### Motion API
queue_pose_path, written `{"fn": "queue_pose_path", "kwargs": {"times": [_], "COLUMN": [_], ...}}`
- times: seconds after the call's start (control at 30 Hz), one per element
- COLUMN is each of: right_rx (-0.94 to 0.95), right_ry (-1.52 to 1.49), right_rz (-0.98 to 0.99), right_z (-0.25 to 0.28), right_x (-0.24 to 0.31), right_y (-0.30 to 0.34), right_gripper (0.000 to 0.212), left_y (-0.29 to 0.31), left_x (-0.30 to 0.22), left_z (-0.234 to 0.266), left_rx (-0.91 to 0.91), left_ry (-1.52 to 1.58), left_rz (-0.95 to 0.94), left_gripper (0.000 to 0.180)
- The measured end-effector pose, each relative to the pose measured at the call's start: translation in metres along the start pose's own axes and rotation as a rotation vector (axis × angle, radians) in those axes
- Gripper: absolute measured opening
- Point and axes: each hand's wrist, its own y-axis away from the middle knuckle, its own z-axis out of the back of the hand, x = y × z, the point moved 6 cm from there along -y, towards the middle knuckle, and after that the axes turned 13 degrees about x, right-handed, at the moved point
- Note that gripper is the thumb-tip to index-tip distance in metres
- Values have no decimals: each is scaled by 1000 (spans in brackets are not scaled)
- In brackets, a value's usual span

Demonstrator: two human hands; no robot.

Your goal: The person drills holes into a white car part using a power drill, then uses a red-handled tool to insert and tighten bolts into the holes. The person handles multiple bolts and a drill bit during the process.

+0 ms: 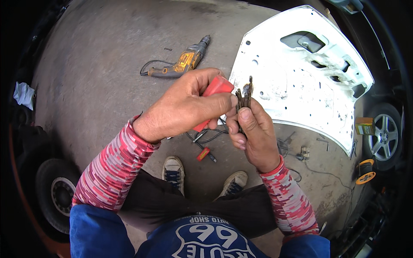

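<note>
My left hand (185,103) is closed around a red plastic case (218,85), whose end sticks up above the thumb. Upright in the fingers of my right hand (260,135) is a bunch of several dark drill bits (245,98), one standing taller than the others. The left thumb and fingertips meet the bunch at its left side, and I cannot tell whether they pinch one bit. What lies inside the red case is hidden.
A yellow and black power drill (185,62) lies on the concrete beyond my hands. At the right stands a white car hood (275,64), near a wheel (384,134) and a cable spool (365,172). Cables and a red-handled tool (204,154) lie ahead of my shoes (174,172).
</note>
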Motion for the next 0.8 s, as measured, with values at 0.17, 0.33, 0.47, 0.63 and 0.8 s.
{"fn": "queue_pose_path", "kwargs": {"times": [0.17,0.33,0.47,0.63,0.8], "right_rx": [-70,-66,-73,-108,-76], "right_ry": [19,8,-60,-91,-125], "right_rz": [52,63,62,3,10], "right_z": [5,4,5,10,10], "right_x": [2,5,7,4,3], "right_y": [3,2,3,2,1], "right_gripper": [28,29,31,34,32], "left_y": [-3,-7,-7,-5,-3], "left_x": [-2,-3,1,0,1], "left_z": [-4,-4,-3,3,6], "left_rx": [-82,-95,-84,-77,-76], "left_ry": [-156,-154,-52,66,80], "left_rz": [-70,-133,-84,-99,-113], "left_gripper": [14,12,10,11,12]}}
